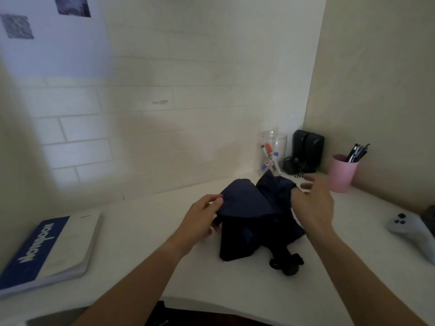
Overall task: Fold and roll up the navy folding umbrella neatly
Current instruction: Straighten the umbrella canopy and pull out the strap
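Observation:
The navy folding umbrella (249, 215) lies collapsed on the white desk (141, 231), its fabric loose in broad flaps and its black handle with wrist strap (288, 263) pointing toward me. My left hand (202, 220) pinches the left edge of a fabric flap between thumb and fingers. My right hand (314, 203) hovers at the umbrella's right side with fingers spread; it looks blurred, and I see nothing held in it.
A blue and white notebook (47, 250) lies at the left. At the back right stand a clear jar with markers (273, 151), a black device (306, 149) and a pink pen cup (342, 172). A grey controller (409, 229) rests at the far right.

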